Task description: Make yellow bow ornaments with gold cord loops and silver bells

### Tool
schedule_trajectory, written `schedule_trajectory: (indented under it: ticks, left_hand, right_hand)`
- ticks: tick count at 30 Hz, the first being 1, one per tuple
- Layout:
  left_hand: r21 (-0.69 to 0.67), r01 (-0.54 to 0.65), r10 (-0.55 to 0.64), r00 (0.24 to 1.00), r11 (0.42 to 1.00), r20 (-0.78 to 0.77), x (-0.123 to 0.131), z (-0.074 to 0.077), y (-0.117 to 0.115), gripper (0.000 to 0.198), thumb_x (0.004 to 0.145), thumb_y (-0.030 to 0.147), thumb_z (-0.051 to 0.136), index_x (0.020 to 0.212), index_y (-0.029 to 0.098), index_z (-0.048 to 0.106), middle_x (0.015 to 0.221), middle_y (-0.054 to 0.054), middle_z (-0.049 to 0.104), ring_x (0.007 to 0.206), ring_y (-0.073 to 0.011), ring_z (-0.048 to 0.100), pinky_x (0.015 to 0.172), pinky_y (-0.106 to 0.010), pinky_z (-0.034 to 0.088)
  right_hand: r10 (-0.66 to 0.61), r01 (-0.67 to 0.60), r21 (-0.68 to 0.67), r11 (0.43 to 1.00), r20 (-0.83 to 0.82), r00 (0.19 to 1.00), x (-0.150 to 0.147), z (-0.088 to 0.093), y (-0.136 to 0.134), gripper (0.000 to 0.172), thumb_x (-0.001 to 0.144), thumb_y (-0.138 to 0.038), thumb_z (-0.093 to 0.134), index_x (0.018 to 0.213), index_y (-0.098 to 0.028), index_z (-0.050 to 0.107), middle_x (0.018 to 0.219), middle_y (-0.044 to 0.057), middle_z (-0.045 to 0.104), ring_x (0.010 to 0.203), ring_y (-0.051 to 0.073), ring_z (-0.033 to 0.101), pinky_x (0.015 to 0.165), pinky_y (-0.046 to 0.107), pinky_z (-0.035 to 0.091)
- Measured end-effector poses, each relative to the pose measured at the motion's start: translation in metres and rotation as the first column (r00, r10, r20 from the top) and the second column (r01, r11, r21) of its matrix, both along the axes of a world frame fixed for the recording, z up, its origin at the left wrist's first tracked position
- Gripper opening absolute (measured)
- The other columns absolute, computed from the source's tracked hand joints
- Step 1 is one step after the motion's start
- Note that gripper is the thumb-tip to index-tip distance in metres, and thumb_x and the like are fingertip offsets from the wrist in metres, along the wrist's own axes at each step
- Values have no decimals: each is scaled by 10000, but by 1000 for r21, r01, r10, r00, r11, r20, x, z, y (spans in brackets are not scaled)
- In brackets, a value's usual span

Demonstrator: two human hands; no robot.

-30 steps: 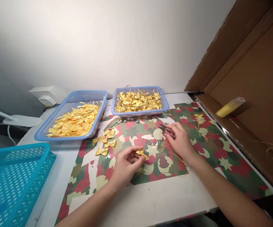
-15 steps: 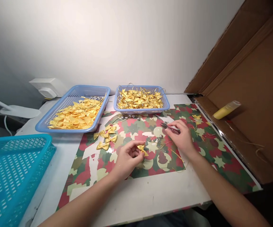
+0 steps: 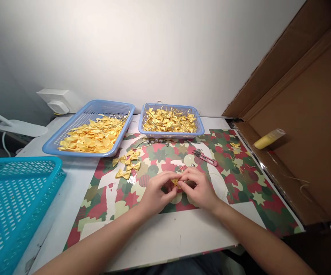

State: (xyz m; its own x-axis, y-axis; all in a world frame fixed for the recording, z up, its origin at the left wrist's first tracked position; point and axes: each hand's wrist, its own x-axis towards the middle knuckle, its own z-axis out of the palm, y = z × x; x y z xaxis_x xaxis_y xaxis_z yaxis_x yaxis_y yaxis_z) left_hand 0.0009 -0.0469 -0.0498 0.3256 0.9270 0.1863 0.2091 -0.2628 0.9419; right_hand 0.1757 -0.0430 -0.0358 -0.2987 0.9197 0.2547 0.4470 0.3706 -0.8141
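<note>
A yellow bow (image 3: 175, 182) is pinched between my left hand (image 3: 158, 191) and my right hand (image 3: 199, 190), above the patterned sheet. The fingertips of both hands meet at the bow and partly hide it. Thin gold cord runs out to the right of my right hand. Red-handled thread snips (image 3: 205, 157) lie on the sheet beyond my right hand. Several loose yellow bows (image 3: 133, 166) lie to the left of my hands. A small silver bell (image 3: 192, 165) shows just behind my right fingers.
Two blue baskets (image 3: 49, 148) (image 3: 171, 135) hold yellow bows at the back. A teal basket (image 3: 19, 206) stands at the left. More bells (image 3: 161, 140) lie near the back. Cardboard (image 3: 297, 114) borders the right, with a yellow tube (image 3: 269, 139).
My right hand has let go of the snips, now on the sheet, and has come left to the bow. My left hand still holds the bow. The camera view has shifted slightly.
</note>
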Motion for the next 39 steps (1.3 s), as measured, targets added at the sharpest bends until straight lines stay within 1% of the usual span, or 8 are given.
schedule_trajectory:
  ticks: [6, 12, 18, 25, 29, 32, 35, 39]
  left_hand:
    - [-232, 10, 25, 988, 973, 150, 1, -2, 1, 286, 793, 222, 650, 1073, 165, 629, 832, -39, 655, 670, -131, 614, 622, -255, 522]
    - [-265, -40, 104, 967, 963, 233, 3, 1, 2, 253, 766, 238, 689, 756, 194, 440, 738, 26, 608, 602, -76, 507, 572, -196, 437]
    - [-267, -43, 90, 982, 963, 165, 4, 2, 4, 137, 813, 277, 655, 836, 171, 571, 842, -39, 675, 704, -128, 619, 637, -243, 497]
    - [-315, -29, 82, 984, 949, 158, 5, 4, 4, 169, 813, 308, 670, 852, 170, 581, 797, -35, 666, 716, -155, 674, 627, -246, 539]
    - [-270, -43, 67, 995, 962, 80, 3, -1, 3, 121, 842, 262, 631, 909, 162, 648, 849, -61, 690, 723, -150, 648, 647, -258, 539]
    - [-225, -61, 66, 998, 973, 13, 0, -3, 3, 148, 847, 210, 596, 964, 166, 676, 879, -71, 710, 727, -153, 631, 647, -260, 516]
    - [-183, -57, 47, 997, 982, -58, 0, -2, 4, 224, 858, 183, 554, 1056, 176, 658, 840, -52, 707, 680, -141, 603, 598, -242, 466]
    - [-112, 21, -34, 993, 994, -113, 2, -1, 6, 317, 864, 150, 513, 1172, 190, 576, 775, -10, 686, 625, -120, 569, 571, -221, 421]
  right_hand:
    - [-23, 23, 0, 1000, -49, 999, 4, 5, 1, 176, 887, -210, 568, 719, -187, 617, 762, 31, 608, 750, 157, 581, 696, 291, 467]
    - [-76, 79, 104, 991, -38, 996, 5, 5, 0, 160, 883, -190, 553, 728, -195, 592, 772, 34, 616, 775, 165, 586, 723, 300, 469]
    - [-91, 92, 160, 983, -15, 996, 8, 4, 1, 158, 892, -197, 543, 740, -200, 588, 761, 29, 610, 787, 175, 584, 724, 309, 462]
    - [-168, 166, 145, 976, 6, 986, 21, 4, 3, 241, 959, -240, 444, 734, -200, 517, 747, 25, 572, 737, 165, 552, 701, 308, 431]
    - [-465, 456, 187, 870, 3, 885, 41, 7, 15, 237, 954, -276, 478, 738, -206, 547, 668, 13, 579, 690, 177, 556, 669, 312, 433]
    - [-593, 552, 338, 762, 21, 805, 48, 8, 23, 90, 884, -245, 601, 957, -203, 634, 925, 69, 670, 877, 226, 611, 755, 351, 473]
    - [-470, 383, 473, 794, 78, 879, 42, 8, 22, 276, 842, -181, 647, 1114, -228, 631, 1138, 96, 645, 1066, 260, 594, 888, 406, 473]
    - [-62, -81, 480, 874, 274, 960, 24, 4, 10, 252, 861, -145, 625, 1059, -292, 674, 1088, 46, 681, 1024, 228, 589, 897, 401, 461]
